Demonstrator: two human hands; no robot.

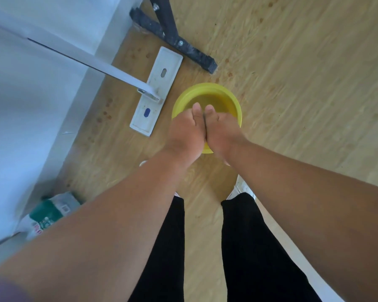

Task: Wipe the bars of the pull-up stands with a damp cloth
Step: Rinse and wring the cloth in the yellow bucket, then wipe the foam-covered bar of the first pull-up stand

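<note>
Head view: two hands held together over a yellow basin on a wood-grain floor.

Left hand (184, 136) and right hand (222, 132) are side by side above the near rim of the yellow basin (231, 99), which holds water. A thin dark sliver shows between the two palms; whether it is the cloth cannot be told, and whether the fingers curl round anything is hidden beneath the hands. Black stand foot (172, 38), scuffed with white, with bolts showing, lies on the floor beyond the basin. White flat mop head (156, 92), with one blue oval mark, lies between stand foot and wall, its pale handle (74, 55) running up to the left. Green-and-white packet (50, 212) lies by the wall at left; its print and code square are too blurred to read. Black trouser legs and white shoe (241, 188) are below the arms.
</note>
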